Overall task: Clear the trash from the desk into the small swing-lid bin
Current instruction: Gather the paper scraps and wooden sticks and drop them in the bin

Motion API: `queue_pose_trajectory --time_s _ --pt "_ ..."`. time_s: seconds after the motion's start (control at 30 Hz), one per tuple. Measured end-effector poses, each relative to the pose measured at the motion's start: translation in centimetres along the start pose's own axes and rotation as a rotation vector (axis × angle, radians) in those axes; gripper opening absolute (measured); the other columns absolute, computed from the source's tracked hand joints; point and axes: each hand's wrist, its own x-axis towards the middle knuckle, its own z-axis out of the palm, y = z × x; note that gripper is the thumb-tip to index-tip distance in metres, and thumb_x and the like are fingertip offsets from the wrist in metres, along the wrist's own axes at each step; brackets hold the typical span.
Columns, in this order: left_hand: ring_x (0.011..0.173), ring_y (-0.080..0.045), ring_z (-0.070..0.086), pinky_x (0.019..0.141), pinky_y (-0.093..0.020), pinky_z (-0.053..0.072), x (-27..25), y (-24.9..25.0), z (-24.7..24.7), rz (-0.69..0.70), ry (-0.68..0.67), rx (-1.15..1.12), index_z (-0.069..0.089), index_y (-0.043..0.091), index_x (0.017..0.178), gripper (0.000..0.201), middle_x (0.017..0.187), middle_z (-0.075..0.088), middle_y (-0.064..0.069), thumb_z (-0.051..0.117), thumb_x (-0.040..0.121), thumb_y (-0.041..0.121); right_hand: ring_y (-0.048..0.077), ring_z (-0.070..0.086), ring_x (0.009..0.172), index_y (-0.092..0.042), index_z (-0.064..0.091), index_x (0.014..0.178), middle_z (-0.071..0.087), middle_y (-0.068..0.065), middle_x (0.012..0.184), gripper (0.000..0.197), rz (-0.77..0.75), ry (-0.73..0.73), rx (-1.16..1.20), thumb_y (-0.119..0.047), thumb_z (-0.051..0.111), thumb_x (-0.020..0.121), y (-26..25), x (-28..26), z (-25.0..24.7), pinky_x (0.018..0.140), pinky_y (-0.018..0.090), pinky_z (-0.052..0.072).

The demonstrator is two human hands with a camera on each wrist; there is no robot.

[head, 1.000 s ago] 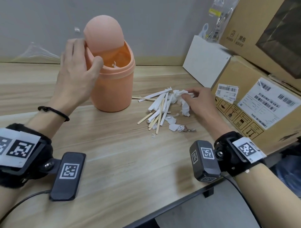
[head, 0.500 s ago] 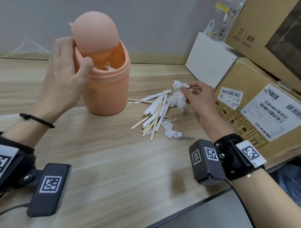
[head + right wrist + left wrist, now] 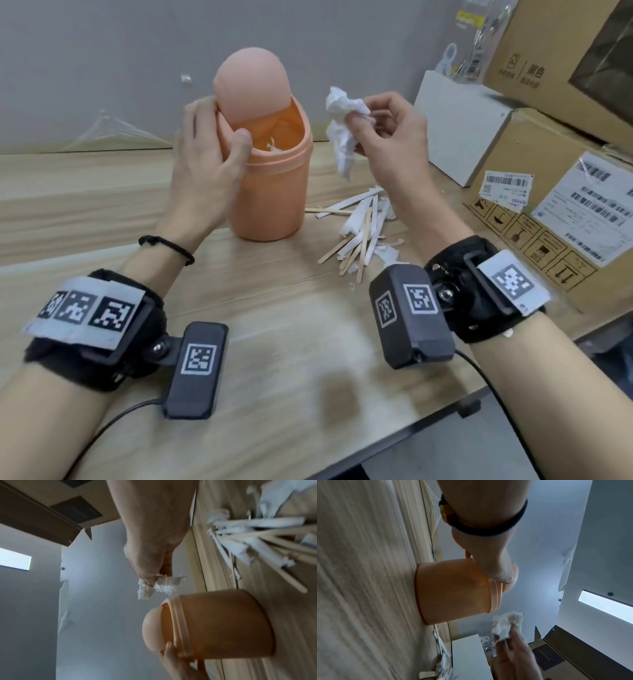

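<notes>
On the wooden desk the left hand grips the bin rim, thumb tipping its lid open, while the right hand pinches a crumpled tissue at the bin's two o'clock, ready for dropping inside.

Bin: smooth matt plastic, peach-orange, with a domed swing lid of the same finish. Tissue: thin white paper, heavily crumpled and soft-looking. Surface: light wood-grain finish, smooth, with a low sheen. Sticks: flat pale bare wood, matt. Paper strips: white, matt, partly torn. Cartons: brown matt cardboard carrying white printed paper labels. Wrist straps: black cloth; the attached camera housings are smooth dark plastic.
</notes>
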Motion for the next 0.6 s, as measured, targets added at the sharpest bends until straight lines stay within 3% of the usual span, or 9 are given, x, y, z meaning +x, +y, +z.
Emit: queue_pose_trajectory --time_s 0.1,0.23,0.3,0.4,0.53,0.6 --pt "0.111 -0.024 0.044 0.101 -0.041 0.037 0.0 -0.1 0.0 0.005 0.001 -0.009 0.045 0.007 0.126 0.044 0.126 0.044 -0.010 0.040 0.094 0.036 0.030 0.069 0.085 -0.020 0.060 0.082 0.066 0.003 0.081 0.009 -0.058 0.008 0.025 -0.021 0.069 0.084 -1.8 0.4 2.1 0.075 0.049 0.058" --pt "0.109 -0.025 0.045 0.100 -0.038 0.036 0.1 -0.2 0.0 0.014 -0.014 -0.003 0.045 0.007 0.125 0.041 0.126 0.044 -0.010 0.042 0.094 0.034 0.020 0.069 0.078 -0.024 0.057 0.076 0.066 -0.006 0.077 0.015 -0.123 0.009 -0.036 -0.023 0.070 0.084 -2.8 0.4 4.8 0.072 0.044 0.059" --pt "0.106 -0.026 0.045 0.096 -0.037 0.036 0.2 -0.1 -0.1 0.003 -0.011 0.010 0.047 0.008 0.116 0.033 0.120 0.044 -0.009 0.043 0.092 0.031 0.019 0.069 0.075 -0.025 0.055 0.074 0.066 -0.007 0.075 0.017 -0.136 -0.016 -0.090 -0.021 0.069 0.083 -2.4 0.1 5.5 0.072 0.041 0.057" --pt "0.097 -0.022 0.039 0.086 -0.032 0.033 1.3 0.5 -0.1 -0.041 -0.015 0.041 0.042 0.010 0.088 0.017 0.105 0.037 -0.003 0.042 0.086 0.027 0.011 0.066 0.073 -0.025 0.054 0.075 0.063 -0.013 0.074 0.019 -0.169 -0.025 -0.179 -0.023 0.070 0.084 -2.1 0.0 5.6 0.069 0.027 0.054" --pt "0.094 -0.021 0.039 0.082 -0.032 0.035 2.5 0.6 0.5 -0.071 -0.013 0.027 0.043 0.009 0.085 0.019 0.101 0.035 -0.003 0.039 0.083 0.028 -0.003 0.055 0.069 -0.017 0.059 0.080 0.058 -0.015 0.074 0.012 -0.244 -0.035 -0.299 -0.019 0.070 0.082 -2.4 0.4 5.1 0.062 0.006 0.039" --pt "0.090 -0.023 0.041 0.079 -0.035 0.036 2.4 0.4 1.0 -0.071 0.037 -0.005 0.042 0.009 0.084 0.019 0.100 0.035 -0.003 0.038 0.083 0.027 0.000 0.054 0.070 -0.008 0.063 0.082 0.059 -0.010 0.076 0.010 -0.301 -0.069 -0.359 -0.015 0.069 0.080 -2.8 0.6 4.8 0.061 0.006 0.037"
